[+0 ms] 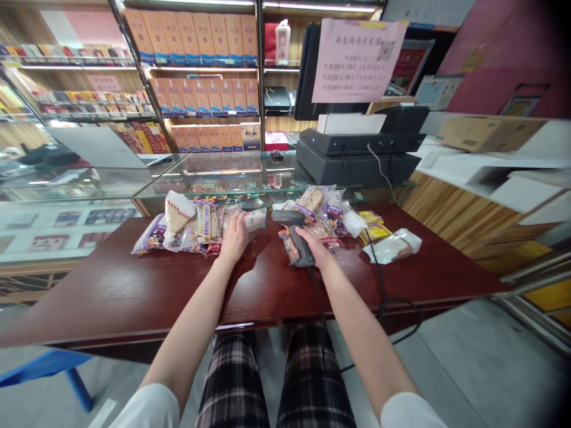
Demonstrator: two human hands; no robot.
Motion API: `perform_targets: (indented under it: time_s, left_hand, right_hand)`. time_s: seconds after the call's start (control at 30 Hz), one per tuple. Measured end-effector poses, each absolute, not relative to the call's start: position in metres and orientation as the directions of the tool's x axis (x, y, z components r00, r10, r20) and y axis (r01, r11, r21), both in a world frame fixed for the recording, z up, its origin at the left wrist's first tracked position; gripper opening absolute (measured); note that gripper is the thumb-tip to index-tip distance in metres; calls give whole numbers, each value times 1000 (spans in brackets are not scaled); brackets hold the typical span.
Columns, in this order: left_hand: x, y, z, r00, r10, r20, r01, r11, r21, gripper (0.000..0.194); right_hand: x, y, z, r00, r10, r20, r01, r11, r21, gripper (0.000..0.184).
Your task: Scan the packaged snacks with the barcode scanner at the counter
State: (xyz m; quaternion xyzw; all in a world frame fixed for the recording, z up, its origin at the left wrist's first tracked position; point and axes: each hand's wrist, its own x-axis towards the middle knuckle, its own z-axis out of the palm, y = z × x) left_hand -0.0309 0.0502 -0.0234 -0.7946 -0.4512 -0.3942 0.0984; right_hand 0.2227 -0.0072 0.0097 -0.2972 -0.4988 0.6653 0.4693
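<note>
My left hand (234, 238) rests on a clear-wrapped packet of bread (255, 220), gripping it at the near end. My right hand (312, 245) is closed around the handle of a grey handheld barcode scanner (294, 238), whose head points up and to the left. A black cable (317, 303) runs from the scanner down over the table edge. Several wrapped snack packets (205, 223) lie in a heap to the left of my hands, and more (319, 208) lie around the scanner. A white-wrapped packet (392, 246) and yellow packets (375, 229) sit further right.
The packets lie on a dark red wooden table (134, 285). Behind it stand a glass display counter (214, 178) and a black till terminal (357, 157) under a pink paper notice (357, 59). Shelves of boxes (205, 38) rise behind, and a blue stool (44, 367) stands low left.
</note>
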Motion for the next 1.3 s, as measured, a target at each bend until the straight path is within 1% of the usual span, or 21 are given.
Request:
perform_targets:
  time_s: [0.07,0.23,0.33,0.43,0.57,0.67,0.8,0.9,1.03,1.1,1.17,1.3]
  left_hand:
    - [-30,50,-24,293,662,690,799,-566,203,60]
    - [-30,48,-22,309,689,656,813,-549,194,62]
    - [-29,47,-22,306,698,648,819,-539,194,61]
    - [-29,49,-25,298,700,649,818,-538,204,62]
    - [-28,52,-28,256,704,663,828,-514,225,59]
    - [-28,52,-28,256,697,670,839,-505,204,58]
    - [-29,51,-30,278,682,676,834,-521,184,61]
    - [-30,52,-32,268,678,684,830,-523,194,62]
    - [-29,50,-30,251,664,704,842,-509,180,56]
    - [-27,46,-27,227,669,708,862,-476,173,52]
    - [-24,42,-25,168,683,710,893,-411,184,52]
    - [-19,37,-24,64,703,708,933,-293,206,59]
  right_hand:
    - [222,-7,8,-407,911,68,-326,-75,-943,48]
    - [220,-8,5,-399,909,119,-330,-21,-944,41]
    - [220,-8,5,-404,907,114,-324,-25,-946,40]
    - [220,-7,4,-433,894,113,-317,-34,-948,40]
    - [220,-6,3,-449,885,123,-318,-30,-948,36]
    - [219,-6,2,-423,895,143,-338,-10,-941,33]
    - [218,-6,2,-405,901,156,-356,2,-934,33]
    - [220,-6,2,-415,899,139,-330,-6,-944,32]
    - [221,-5,2,-411,906,102,-311,-35,-950,37]
    - [222,-5,2,-404,909,102,-326,-39,-944,40]
    - [222,-4,2,-398,911,105,-340,-40,-940,42]
    - [223,-3,2,-380,921,89,-351,-54,-935,44]
